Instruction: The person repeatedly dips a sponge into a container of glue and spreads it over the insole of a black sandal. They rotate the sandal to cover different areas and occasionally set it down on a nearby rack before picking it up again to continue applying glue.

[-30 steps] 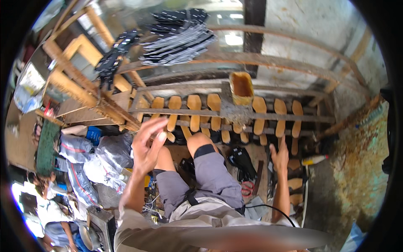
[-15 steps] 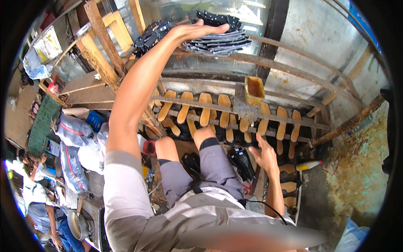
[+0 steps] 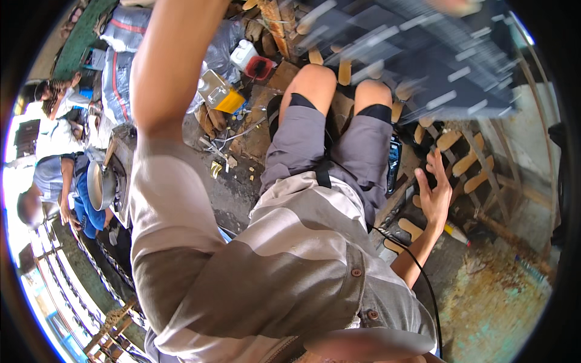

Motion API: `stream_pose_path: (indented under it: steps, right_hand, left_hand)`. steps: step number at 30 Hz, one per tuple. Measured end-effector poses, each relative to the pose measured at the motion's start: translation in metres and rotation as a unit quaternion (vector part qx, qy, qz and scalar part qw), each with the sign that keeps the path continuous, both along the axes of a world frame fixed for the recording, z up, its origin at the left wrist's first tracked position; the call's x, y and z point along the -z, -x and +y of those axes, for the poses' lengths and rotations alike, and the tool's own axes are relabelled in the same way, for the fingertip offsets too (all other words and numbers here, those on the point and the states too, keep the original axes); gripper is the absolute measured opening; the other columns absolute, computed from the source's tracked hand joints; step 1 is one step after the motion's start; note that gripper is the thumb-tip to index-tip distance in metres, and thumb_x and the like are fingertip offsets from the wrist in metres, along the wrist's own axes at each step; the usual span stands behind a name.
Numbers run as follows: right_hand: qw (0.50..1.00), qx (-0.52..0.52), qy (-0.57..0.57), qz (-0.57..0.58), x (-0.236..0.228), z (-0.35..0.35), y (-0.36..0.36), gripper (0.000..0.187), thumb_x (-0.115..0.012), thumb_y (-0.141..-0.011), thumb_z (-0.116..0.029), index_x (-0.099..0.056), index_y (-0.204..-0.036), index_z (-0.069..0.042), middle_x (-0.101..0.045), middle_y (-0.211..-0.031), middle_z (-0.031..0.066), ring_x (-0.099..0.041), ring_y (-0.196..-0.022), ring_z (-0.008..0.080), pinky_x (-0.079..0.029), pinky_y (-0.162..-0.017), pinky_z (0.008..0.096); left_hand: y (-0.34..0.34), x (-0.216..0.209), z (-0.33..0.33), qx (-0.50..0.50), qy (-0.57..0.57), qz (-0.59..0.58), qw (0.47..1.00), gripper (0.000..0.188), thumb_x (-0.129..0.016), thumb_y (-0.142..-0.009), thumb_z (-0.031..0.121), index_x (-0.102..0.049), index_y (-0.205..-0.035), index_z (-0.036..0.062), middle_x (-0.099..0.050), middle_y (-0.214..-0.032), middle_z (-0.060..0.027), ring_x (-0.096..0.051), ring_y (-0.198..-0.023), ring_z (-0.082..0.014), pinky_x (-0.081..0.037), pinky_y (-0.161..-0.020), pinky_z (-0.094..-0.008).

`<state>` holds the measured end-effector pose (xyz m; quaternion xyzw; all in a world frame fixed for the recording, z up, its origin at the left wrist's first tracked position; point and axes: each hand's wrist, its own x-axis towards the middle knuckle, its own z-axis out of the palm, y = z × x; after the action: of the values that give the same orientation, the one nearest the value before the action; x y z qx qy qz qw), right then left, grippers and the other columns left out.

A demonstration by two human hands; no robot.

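A large black piece with white dots (image 3: 387, 60), smeared by motion, hangs close in front of me at the upper right. At the top edge, a blurred bit of my left hand (image 3: 457, 5) grips it; most of that hand is out of view, as my left arm leaves through the top. My right hand (image 3: 436, 190) hovers beside my right knee with its fingers apart and nothing in them. Around it lie several tan shoe soles (image 3: 469, 162) on wooden rails, partly hidden by the dotted piece.
To the left are a jug with yellow contents (image 3: 221, 92), a white container (image 3: 243, 55), a red tray (image 3: 260, 68) and bagged bundles (image 3: 118, 78). A pan (image 3: 101, 186) stands farther left, near people. A stained wall (image 3: 484, 302) is at the lower right.
My left hand has left the shelf with dotted pieces, which now sweep close across the upper right. My view has swung down and left. My right hand stays open beside the soles.
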<state>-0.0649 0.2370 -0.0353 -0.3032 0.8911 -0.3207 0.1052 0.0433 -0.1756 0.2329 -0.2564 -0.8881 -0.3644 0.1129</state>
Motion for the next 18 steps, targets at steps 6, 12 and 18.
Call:
stream_pose_path:
  steps: [6,12,18]
  right_hand:
    - [0.996,-0.059,-0.053,-0.046,0.012,-0.031,0.008,0.07,-0.074,-0.094,-0.015,-0.043,-0.157,-0.012,-0.066,-0.135,0.0215,-0.068,-0.117,0.0338,-0.054,-0.097,0.0431]
    - [0.989,-0.106,-0.096,-0.046,0.027,-0.077,0.011,0.067,-0.075,-0.094,-0.017,-0.046,-0.153,-0.011,-0.066,-0.132,0.0218,-0.066,-0.12,0.0362,-0.055,-0.097,0.0426]
    - [0.989,-0.104,-0.109,-0.01,0.023,-0.093,0.017,0.068,-0.076,-0.093,-0.021,-0.046,-0.153,-0.009,-0.067,-0.132,0.0208,-0.067,-0.121,0.0342,-0.055,-0.094,0.0421]
  left_hand:
    - [-0.173,0.205,-0.034,-0.383,-0.079,-0.255,0.884,0.089,-0.092,-0.064,0.051,-0.061,-0.144,0.0261,-0.062,-0.143,-0.0096,-0.061,-0.131,-0.0285,-0.047,-0.11,-0.0489]
    - [-0.292,0.452,-0.06,-0.424,-0.231,-0.37,0.794,0.084,-0.095,-0.071,0.03,-0.06,-0.145,0.0097,-0.071,-0.129,-0.0133,-0.064,-0.117,-0.016,-0.044,-0.107,-0.0316]
    - [-0.317,0.583,-0.051,-0.465,-0.17,-0.411,0.766,0.076,-0.091,-0.076,0.032,-0.062,-0.142,0.0084,-0.07,-0.13,-0.014,-0.061,-0.122,-0.0195,-0.042,-0.11,-0.034]
